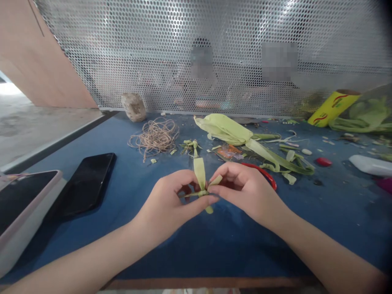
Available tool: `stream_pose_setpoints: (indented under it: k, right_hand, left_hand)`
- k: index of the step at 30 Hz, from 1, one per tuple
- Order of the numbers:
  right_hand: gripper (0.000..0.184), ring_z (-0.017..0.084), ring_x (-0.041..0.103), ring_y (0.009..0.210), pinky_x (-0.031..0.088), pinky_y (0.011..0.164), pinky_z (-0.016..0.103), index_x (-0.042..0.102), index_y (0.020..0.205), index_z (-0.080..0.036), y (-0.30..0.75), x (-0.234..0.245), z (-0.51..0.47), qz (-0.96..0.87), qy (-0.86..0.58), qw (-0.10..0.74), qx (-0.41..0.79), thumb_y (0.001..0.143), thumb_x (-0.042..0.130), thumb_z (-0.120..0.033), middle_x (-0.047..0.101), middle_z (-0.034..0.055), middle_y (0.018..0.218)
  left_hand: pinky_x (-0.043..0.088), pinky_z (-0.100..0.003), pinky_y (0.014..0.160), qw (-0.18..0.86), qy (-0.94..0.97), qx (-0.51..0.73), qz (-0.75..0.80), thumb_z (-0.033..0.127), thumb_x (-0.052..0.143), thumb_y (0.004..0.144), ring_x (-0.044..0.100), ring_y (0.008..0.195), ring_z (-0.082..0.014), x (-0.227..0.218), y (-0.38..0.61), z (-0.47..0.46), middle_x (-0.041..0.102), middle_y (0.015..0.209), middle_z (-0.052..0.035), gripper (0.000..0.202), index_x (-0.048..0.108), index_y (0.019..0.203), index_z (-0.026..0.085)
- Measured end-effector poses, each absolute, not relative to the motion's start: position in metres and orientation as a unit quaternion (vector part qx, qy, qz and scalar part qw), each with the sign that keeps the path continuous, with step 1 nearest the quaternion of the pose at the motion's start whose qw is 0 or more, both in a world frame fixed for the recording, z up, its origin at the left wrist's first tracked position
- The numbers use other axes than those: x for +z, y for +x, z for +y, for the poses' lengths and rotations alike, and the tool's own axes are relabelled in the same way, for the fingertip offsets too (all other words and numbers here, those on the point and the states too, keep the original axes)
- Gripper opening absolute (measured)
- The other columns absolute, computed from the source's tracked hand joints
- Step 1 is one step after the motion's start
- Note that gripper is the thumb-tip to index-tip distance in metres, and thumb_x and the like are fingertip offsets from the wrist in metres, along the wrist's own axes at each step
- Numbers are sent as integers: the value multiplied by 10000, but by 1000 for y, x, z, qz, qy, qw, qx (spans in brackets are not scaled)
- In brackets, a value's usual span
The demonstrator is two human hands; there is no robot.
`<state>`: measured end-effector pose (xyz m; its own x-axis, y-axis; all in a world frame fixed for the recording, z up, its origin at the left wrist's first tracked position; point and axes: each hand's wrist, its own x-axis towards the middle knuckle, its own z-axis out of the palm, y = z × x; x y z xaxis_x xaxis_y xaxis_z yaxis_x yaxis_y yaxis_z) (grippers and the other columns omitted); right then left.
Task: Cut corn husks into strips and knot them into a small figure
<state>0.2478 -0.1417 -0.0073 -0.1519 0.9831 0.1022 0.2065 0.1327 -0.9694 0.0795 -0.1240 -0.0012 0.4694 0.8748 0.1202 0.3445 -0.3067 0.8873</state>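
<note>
Between my two hands is a knotted pale-green leaf strip [199,173], with a knot at its middle and short ends sticking out several ways. My left hand [174,196] pinches it at the knot from the left, thumb below. On the right side, my right hand [241,188] grips one short end between thumb and fingers. Just beyond them lies a small knotted green piece [195,147]. A larger bundle of pale-green leaves [228,127] with long strips rests behind my right hand. Red-handled scissors, or a similar red loop [269,177], are partly hidden by that hand.
A tangle of brown twine [157,136] and a jar-like block [134,107] stand at the back left. A black phone [88,183] and another device [27,200] lie left. A yellow tube [333,108], white bottle [370,165] and scraps are right. A perforated metal screen [153,53] closes the back.
</note>
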Motion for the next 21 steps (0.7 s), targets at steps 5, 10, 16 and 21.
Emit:
stream_pose_setpoints:
  k: [5, 10, 16, 21]
  right_hand:
    - [153, 86, 536, 562, 430, 527, 186, 549, 629, -169, 249, -3, -144, -625, -508, 433, 404, 728, 646, -234, 603, -23, 613]
    - [167, 66, 499, 536, 409, 499, 163, 518, 626, -172, 250, -1, -146, -623, -505, 433, 412, 750, 621, -215, 557, -46, 585]
    - [172, 62, 468, 521, 395, 491, 165, 513, 616, -171, 251, 0, -148, -620, -506, 428, 420, 752, 614, -203, 527, -52, 566]
    - [194, 79, 454, 509, 378, 474, 199, 504, 611, -181, 252, 2, -147, -612, -525, 430, 407, 746, 616, -266, 512, -43, 556]
  left_hand:
    - [492, -262, 614, 378, 774, 314, 400, 245, 567, 763, 590, 688, -162, -1, 80, -127, 621, 719, -18, 87, 601, 766, 165]
    - [486, -257, 598, 437, 752, 314, 380, 185, 527, 757, 558, 654, -146, 1, 82, -129, 591, 706, -12, 66, 584, 742, 154]
    - [486, -248, 626, 507, 723, 290, 369, 168, 538, 743, 545, 660, -133, 3, 82, -129, 575, 701, -3, 57, 567, 698, 149]
    - [469, -219, 624, 539, 707, 281, 361, 202, 566, 763, 536, 659, -117, 2, 79, -126, 583, 694, 11, 63, 586, 725, 155]
